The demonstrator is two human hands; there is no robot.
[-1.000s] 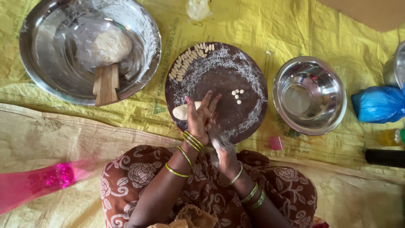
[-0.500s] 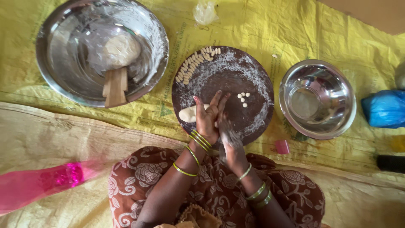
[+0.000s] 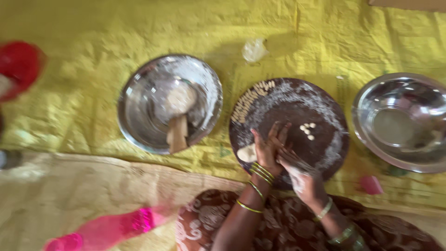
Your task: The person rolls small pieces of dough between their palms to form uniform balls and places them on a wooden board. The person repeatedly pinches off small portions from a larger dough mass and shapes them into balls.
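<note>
A round dark board [image 3: 325, 116] dusted with flour lies on the yellow cloth in front of me. My left hand [image 3: 268, 148] rests on its near edge with fingers spread, beside a small lump of dough [image 3: 246, 153]. My right hand [image 3: 297, 169], floury, presses against the left one, and something small may be rolled between them; I cannot tell. Several tiny dough pieces [image 3: 307, 130] sit mid-board and a row of shaped pieces [image 3: 251, 98] lines the far-left rim.
A steel basin [image 3: 139, 107] at the left holds a dough ball [image 3: 181, 98] and a wooden tool [image 3: 176, 135]. A steel bowl [image 3: 399, 122] stands at the right. Also here: a pink bottle [image 3: 107, 230], a small pink item [image 3: 371, 184], a red object [image 3: 18, 65].
The view has swung left, so everything sits further right in frame and a red object appears at the left. My hands stay together at the board's near edge.
</note>
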